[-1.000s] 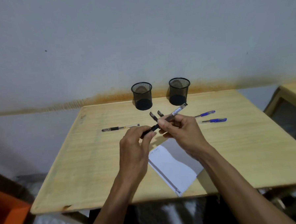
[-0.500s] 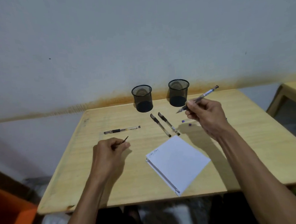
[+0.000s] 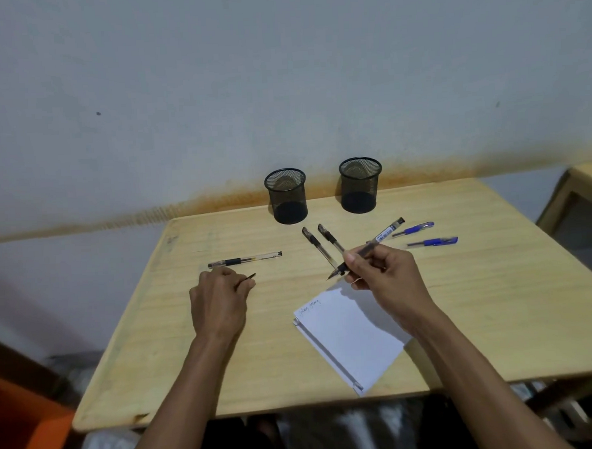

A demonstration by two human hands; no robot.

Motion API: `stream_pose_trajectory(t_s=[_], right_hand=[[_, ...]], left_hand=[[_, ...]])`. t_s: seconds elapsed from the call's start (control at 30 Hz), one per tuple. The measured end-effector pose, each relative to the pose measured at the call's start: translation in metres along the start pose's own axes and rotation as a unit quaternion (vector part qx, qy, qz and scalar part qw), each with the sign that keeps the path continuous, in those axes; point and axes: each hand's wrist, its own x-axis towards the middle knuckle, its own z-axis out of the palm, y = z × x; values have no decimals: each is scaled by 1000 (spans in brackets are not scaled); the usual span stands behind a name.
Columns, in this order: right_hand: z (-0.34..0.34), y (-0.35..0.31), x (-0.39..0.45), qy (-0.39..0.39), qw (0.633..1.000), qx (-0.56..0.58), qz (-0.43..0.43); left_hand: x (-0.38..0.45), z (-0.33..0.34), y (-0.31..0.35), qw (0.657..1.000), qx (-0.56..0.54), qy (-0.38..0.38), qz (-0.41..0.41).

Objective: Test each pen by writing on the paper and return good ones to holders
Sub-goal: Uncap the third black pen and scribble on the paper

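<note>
Right hand now lower than half a second ago, its pen tip brought down from near the right holder to just above the paper's upper corner.

Wooden table fills the middle of the frame against a pale wall with an orange stain band; an orange object sits at lower left. White paper lies at centre right, with a scribble at its upper left corner. Two black mesh holders stand at the table's far edge. Right hand grips an uncapped pen in a writing hold, tip pointing down-left. Left hand, curled at centre left on the table as before, pinches a dark pen cap. A clear pen lies just above it, two dark pens at centre, two blue pens at right.
</note>
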Motion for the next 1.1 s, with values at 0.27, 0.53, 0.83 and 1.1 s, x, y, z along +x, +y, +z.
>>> stream_pose_trajectory(t_s=[0.27,0.53,0.83,1.1], right_hand=[[10,10,-4,-19,999,45,13],[17,39,-3,-38,999,-22,-4],[14,28,6,-67,991,-119,-12],[20,37,9,-55,987,-152,-13]], left_hand=[[-46,-6,35,971,-220,21,91],[-54,17,30,960,-80,-114,243],[-45,20,23,949,-45,-135,281],[-44,33,15,949,-81,-110,285]])
